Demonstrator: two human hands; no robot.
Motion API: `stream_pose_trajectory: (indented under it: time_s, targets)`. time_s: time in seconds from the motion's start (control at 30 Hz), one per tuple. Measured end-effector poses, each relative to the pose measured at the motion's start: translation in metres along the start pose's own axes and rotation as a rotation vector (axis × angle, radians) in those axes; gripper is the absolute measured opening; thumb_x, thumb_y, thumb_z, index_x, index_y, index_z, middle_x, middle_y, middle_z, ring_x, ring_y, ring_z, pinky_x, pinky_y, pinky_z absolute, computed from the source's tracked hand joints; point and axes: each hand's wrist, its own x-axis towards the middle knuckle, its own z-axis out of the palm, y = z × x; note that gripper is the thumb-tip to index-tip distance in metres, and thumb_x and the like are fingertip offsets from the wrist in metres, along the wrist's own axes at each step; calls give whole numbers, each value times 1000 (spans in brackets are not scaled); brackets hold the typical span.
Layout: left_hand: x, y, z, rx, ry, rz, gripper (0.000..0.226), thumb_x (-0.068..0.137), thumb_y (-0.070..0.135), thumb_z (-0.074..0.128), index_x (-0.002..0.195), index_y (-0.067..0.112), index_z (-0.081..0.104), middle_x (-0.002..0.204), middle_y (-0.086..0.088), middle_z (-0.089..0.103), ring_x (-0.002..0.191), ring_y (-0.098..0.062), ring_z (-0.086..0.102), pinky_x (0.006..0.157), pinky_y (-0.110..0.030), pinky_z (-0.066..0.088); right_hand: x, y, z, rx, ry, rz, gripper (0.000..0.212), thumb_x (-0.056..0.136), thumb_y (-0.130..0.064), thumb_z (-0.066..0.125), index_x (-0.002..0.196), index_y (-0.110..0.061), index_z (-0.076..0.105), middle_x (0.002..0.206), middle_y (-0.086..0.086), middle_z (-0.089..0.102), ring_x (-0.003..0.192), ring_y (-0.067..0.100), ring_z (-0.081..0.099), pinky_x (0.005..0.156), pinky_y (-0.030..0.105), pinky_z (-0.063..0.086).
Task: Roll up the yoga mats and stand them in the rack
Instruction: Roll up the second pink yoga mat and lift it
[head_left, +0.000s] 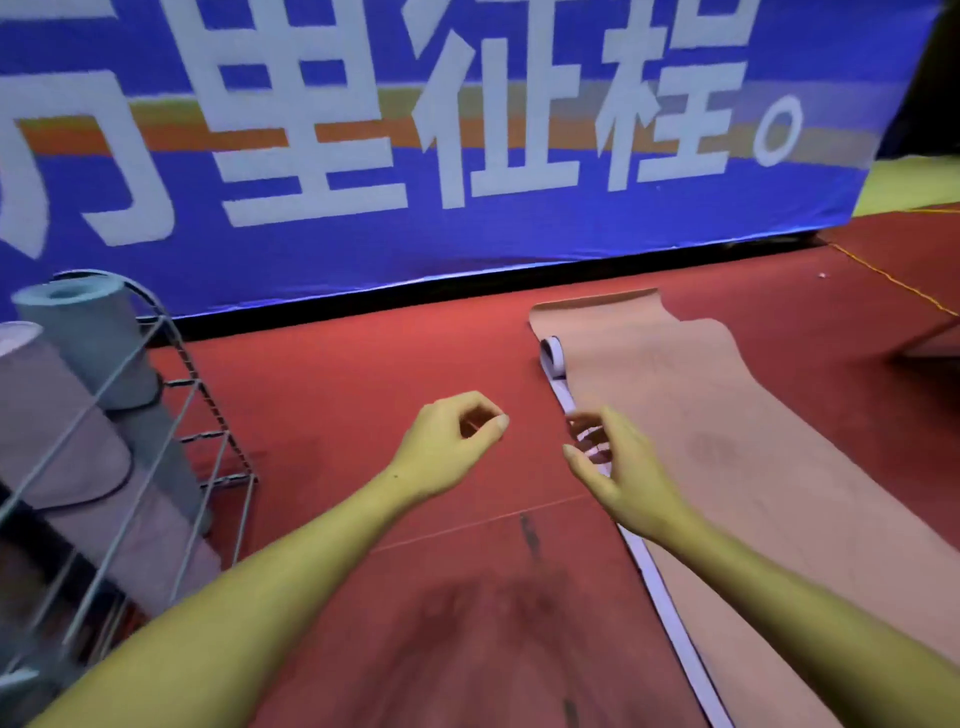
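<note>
A pink yoga mat (727, 467) lies unrolled on the red floor at the right, its far end curled over and showing a pale underside. My right hand (618, 467) hovers over the mat's left edge with fingers loosely curled, holding nothing. My left hand (452, 447) hangs above the bare floor just left of the mat, fingers loosely curled and empty. At the left stands a wire rack (208, 415) holding a rolled grey-blue mat (93, 343) and a rolled mauve mat (57, 441).
A big blue banner (467, 156) with white characters closes off the far side. Red floor (337, 374) lies between the rack and the pink mat. A yellow line (893, 280) crosses the floor at the far right.
</note>
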Motion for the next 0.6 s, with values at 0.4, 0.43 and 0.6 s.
stream_pose_trajectory:
  time_s: [0.4,0.43,0.6]
  targets:
    - [92,-143,271,-82,-326,-291,15,97,20,68,83,18,73,71,-4,74,59,-15,69,63,-30,55,-78,313,24,-128,-173,643,28,101,-40,60,126,-28,58,106,-14,65,83,3,66,86,44,56]
    - [99,-154,291,-92,-359,-318,16,97,20,68,82,18,72,72,-5,75,59,-15,69,62,-30,54,-83,331,30,-136,-198,692,32,101,-41,60,128,-25,58,108,-13,65,86,7,66,87,42,55]
    - [116,-200,386,-162,-496,-431,19,102,20,64,85,13,69,81,-5,79,60,-20,69,56,-31,54,-106,391,54,-148,-225,883,41,98,-37,68,128,-13,54,103,-4,63,96,22,62,81,34,46]
